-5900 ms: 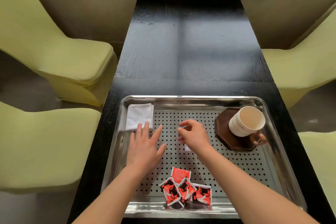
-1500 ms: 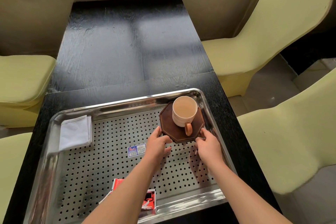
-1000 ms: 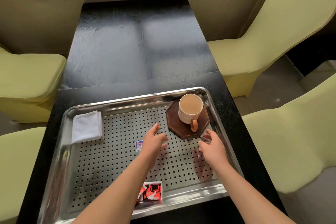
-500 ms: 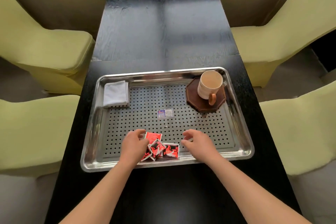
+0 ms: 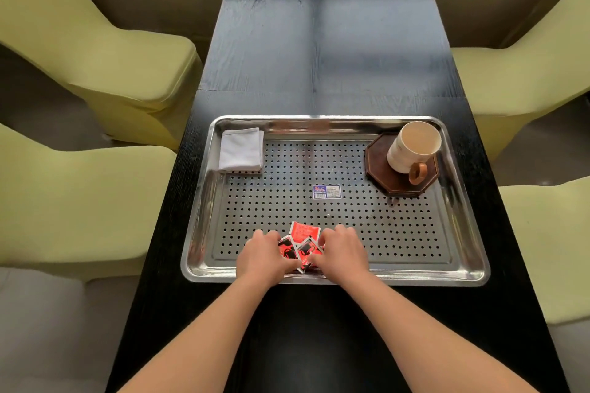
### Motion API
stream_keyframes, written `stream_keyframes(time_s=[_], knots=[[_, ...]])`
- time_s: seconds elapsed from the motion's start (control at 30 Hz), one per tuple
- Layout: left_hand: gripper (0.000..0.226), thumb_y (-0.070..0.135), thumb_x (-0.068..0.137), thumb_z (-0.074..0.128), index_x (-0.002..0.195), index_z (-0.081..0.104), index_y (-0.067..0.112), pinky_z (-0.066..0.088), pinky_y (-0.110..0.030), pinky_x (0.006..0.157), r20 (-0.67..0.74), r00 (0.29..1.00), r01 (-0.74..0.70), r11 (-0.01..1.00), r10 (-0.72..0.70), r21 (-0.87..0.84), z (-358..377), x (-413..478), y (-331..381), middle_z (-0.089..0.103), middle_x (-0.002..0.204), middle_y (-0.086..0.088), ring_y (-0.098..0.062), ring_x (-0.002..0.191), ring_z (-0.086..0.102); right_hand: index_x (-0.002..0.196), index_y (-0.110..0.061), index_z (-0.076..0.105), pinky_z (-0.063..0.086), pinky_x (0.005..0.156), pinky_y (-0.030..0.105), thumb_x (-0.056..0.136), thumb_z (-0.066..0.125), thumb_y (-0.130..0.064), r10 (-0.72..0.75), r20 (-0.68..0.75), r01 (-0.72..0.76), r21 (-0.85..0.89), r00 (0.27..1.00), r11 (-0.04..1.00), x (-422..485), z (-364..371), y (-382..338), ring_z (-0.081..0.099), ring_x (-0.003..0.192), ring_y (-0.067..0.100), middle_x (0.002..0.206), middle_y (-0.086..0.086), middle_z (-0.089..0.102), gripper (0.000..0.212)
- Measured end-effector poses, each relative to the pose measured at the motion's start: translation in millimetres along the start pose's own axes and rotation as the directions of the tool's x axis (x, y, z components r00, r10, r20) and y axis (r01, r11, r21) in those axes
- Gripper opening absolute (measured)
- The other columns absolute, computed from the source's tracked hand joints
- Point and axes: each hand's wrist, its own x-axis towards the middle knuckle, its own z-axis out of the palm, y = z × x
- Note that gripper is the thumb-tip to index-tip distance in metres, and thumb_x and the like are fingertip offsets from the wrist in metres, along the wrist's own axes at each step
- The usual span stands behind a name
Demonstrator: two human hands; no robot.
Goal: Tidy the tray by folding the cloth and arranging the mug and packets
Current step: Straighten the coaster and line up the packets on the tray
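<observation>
The packets are half hidden under the knuckles, so I can't count them. Left hand and right hand curl round them from either side, gripping, at the tray's near edge.

The cloth was laid in the tray's far-left corner, the mug on a coaster in the far-right; packets were bunched, seemingly overlapping, at the near edge.

- Tray is showing polished, reflective metal.
- Table is showing black grained wood, faintly glossy.
- Cloth is looking matt.
- Packets are looking glossy.
</observation>
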Motion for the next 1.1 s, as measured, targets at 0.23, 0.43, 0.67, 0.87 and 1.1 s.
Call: stream_keyframes(time_s=[0.23,0.43,0.67,0.87,1.1], knots=[[0.047,0.028,0.080,0.074,0.124,0.057,0.027,0.048,-0.033,0.076,0.002,0.992,-0.128,0.981,0.129,0.145,2,10,-12,0.046,0.107,0.001,-0.020,0.102,0.051,0.095,-0.024,0.062,0.052,0.084,0.039,0.079,0.075,-0.048,-0.020,0.014,0.019,0.099,1.000,0.995,8,1,0,0.056,0.101,0.020,0.098,-0.003,0.065,0.031],[0.057,0.011,0.084,0.066,0.137,0.051,0.028,0.051,-0.033,0.081,0.017,0.979,-0.206,0.977,0.205,0.049,5,13,-22,0.043,0.108,0.003,-0.017,0.105,0.045,0.104,-0.022,0.063,0.047,0.078,0.033,0.082,0.072,-0.030,-0.031,0.030,0.028,0.118,0.999,0.993,7,10,-9,0.059,0.102,0.023,0.098,0.000,0.069,0.026],[0.058,0.008,0.085,0.058,0.139,0.051,0.025,0.051,-0.037,0.089,0.026,0.991,-0.124,0.983,0.129,-0.139,4,18,-16,0.048,0.115,-0.001,-0.021,0.108,0.052,0.083,-0.021,0.063,0.055,0.071,0.036,0.093,0.061,-0.012,0.062,0.078,-0.090,0.442,0.995,0.893,22,-23,4,0.067,0.076,0.018,0.091,-0.001,0.071,0.013],[0.053,0.018,0.084,0.064,0.136,0.055,0.022,0.049,-0.031,0.081,0.014,0.995,-0.096,0.984,0.100,-0.150,7,18,-10,0.045,0.112,0.000,-0.018,0.101,0.053,0.083,-0.017,0.066,0.059,0.083,0.049,0.092,0.055,-0.004,0.073,0.171,-0.134,0.382,0.983,0.914,33,-36,27,0.070,0.088,0.027,0.090,0.006,0.072,0.019],[0.046,0.017,0.086,0.068,0.131,0.059,0.024,0.046,-0.028,0.082,-0.010,0.994,-0.108,0.988,0.108,-0.110,11,15,-13,0.048,0.111,0.002,-0.015,0.100,0.052,0.100,-0.012,0.076,0.054,0.080,0.035,0.097,0.058,-0.011,-0.070,0.164,0.027,0.252,0.984,0.967,38,-15,7,0.060,0.083,0.016,0.107,0.002,0.073,0.018]])
